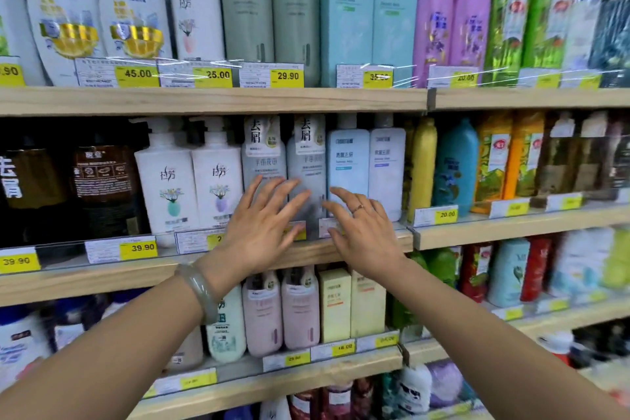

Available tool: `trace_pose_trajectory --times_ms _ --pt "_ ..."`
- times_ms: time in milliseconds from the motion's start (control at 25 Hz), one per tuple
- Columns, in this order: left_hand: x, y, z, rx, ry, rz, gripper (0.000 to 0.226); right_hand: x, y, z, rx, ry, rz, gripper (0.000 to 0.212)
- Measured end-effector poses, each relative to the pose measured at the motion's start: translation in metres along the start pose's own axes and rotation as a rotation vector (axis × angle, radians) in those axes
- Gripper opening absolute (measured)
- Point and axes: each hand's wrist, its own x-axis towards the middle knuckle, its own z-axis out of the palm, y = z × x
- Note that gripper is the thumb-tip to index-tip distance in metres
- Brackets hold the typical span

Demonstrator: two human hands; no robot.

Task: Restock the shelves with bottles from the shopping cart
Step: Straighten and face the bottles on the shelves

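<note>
1. A pale grey-blue bottle (305, 167) stands upright at the front edge of the middle shelf (136, 274), touching a matching grey-blue bottle (262, 153) on its left.
2. The left hand (259, 225) is spread wide and flat, holding nothing; its fingertips (300, 196) lie against the lower front of that bottle.
3. The right hand (361, 225) is likewise spread wide and empty, its fingers (335, 193) reaching toward the bottle's right side; whether they touch it cannot be told. A ring (357, 208) sits on one finger.
4. A pale green bangle (201, 293) circles the left wrist.
5. Just right of the bottle stand a light blue bottle (347, 164) and a white-lilac bottle (387, 164); to the left, two white pump bottles (191, 181) with flower prints.
6. Yellow price tags (138, 247) line the shelf's front edge behind a clear strip.
7. The top shelf (204, 100) carries white, grey-green, aqua and purple bottles; the lower shelf (272, 382) carries pink bottles (281, 310) and cream-yellow ones.
8. The shopping cart is not in view.
</note>
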Motion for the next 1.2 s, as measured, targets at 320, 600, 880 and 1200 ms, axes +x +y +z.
trace_pose_trajectory --times_ms 320,600,880,1200 --pt "0.046 0.076 -0.034 -0.277 -0.116 -0.01 0.055 -0.041 0.063 -0.048 0.155 -0.038 0.378 0.048" --pt "0.091 0.144 -0.036 -0.592 -0.328 -0.335 0.055 -0.055 0.13 -0.055 0.195 -0.092 0.512 0.053" --pt "0.175 0.197 -0.013 -0.714 -0.206 -0.692 0.051 -0.03 0.231 -0.049 0.183 0.007 0.406 0.051" --pt "0.193 0.23 0.016 -0.566 -0.328 -0.944 0.05 -0.008 0.273 -0.031 0.215 -0.036 0.559 0.056"
